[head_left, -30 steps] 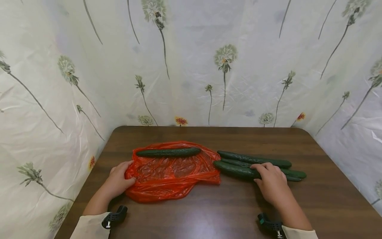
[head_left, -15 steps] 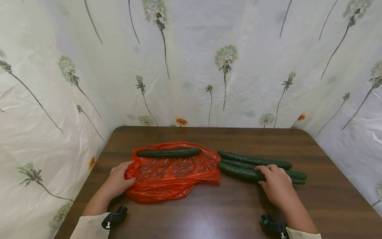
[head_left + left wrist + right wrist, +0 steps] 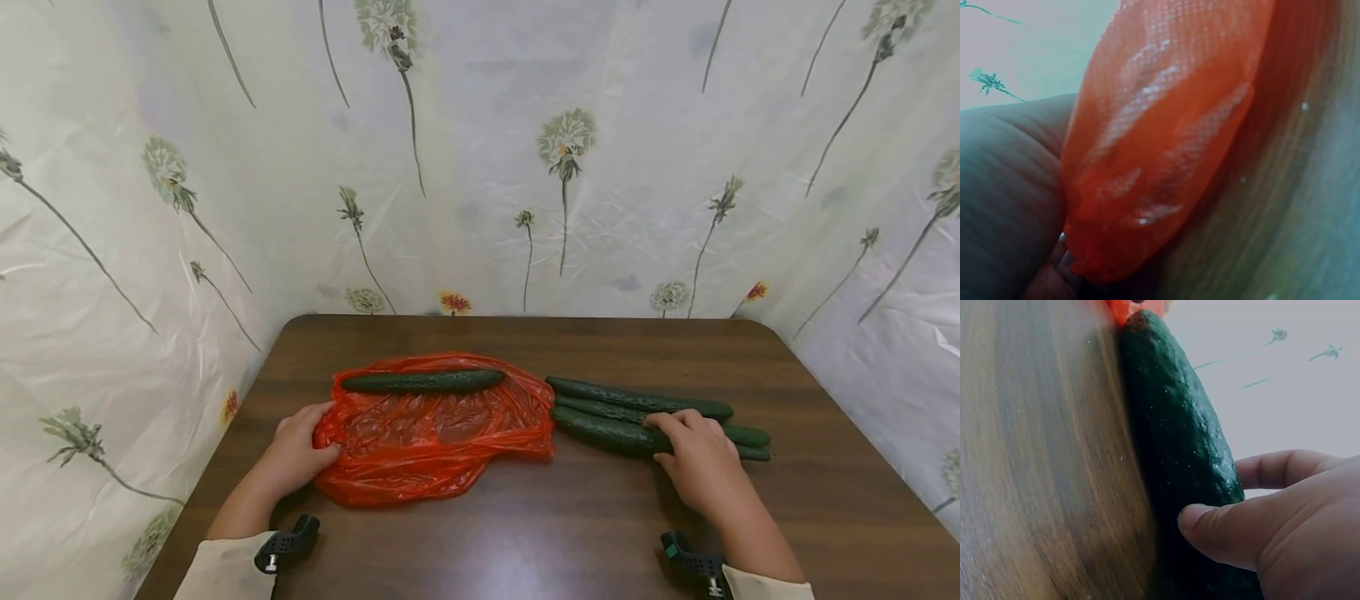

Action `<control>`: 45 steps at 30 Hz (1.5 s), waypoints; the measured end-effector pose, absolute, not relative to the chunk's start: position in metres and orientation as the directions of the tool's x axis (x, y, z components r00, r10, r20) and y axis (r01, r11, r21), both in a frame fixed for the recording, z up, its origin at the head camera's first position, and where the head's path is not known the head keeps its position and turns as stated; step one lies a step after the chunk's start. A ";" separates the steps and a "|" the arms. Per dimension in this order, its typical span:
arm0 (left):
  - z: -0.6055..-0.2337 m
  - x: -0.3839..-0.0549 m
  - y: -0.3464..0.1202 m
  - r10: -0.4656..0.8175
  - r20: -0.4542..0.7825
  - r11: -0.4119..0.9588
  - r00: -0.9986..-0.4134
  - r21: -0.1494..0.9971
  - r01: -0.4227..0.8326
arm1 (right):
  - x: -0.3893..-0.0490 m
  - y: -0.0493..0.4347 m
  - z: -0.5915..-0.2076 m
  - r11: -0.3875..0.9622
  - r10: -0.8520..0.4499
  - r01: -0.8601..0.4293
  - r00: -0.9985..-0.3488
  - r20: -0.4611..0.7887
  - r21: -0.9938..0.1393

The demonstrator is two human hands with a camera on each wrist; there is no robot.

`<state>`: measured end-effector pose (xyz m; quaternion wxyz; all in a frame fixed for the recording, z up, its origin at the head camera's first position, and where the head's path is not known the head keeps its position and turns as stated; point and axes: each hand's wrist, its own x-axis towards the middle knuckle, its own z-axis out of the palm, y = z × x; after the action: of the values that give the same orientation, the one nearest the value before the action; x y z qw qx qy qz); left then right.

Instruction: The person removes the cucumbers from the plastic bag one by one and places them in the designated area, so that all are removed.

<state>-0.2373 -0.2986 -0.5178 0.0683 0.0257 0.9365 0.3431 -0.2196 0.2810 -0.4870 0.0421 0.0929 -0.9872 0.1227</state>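
While the right hand point(image 3: 701, 467) wraps its fingers point(image 3: 1222, 534) around the nearest cucumber point(image 3: 607, 432) — thumb on the near side, other fingers curled over the top — the left hand point(image 3: 294, 457) pinches the left edge of the red plastic bag point(image 3: 435, 433). Held cucumber is long, dark green, glossy, with a bumpy, pimpled skin; it lies flat on the brown wooden desk point(image 3: 525, 533), right of the bag, its left tip nearly touching the bag's edge. Two more cucumbers point(image 3: 637, 402) lie just behind it, parallel, touching each other. A fourth cucumber point(image 3: 423, 382) rests across the far part of the bag, which is thin, crinkled, translucent and spread flat on the desk. Left wrist view shows the bag's film gathered against the left fingers — exact finger pose unclear there. Floral plastic sheeting point(image 3: 480, 167) rises behind and beside the desk.
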 end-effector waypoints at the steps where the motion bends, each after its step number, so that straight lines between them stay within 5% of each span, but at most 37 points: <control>1: -0.517 -0.238 -0.299 0.095 -0.108 0.764 -0.990 0.646 0.002 | -0.220 0.281 -0.487 0.953 -0.173 -0.195 -0.979 0.109 -0.232; 34: -0.518 -0.236 -0.297 0.100 -0.083 0.761 -0.992 0.648 0.022 | -0.222 0.274 -0.489 0.953 -0.086 -0.091 -0.996 0.030 -0.288; 45: -0.518 -0.236 -0.298 0.106 -0.051 0.761 -0.993 0.647 0.048 | -0.221 0.257 -0.486 0.929 -0.110 -0.142 -0.988 0.112 -0.342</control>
<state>-0.2360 -0.2980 -0.5179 0.0422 0.0410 0.9374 0.3434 -0.2208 0.2574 -0.4859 0.0453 0.0644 -0.9810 0.1775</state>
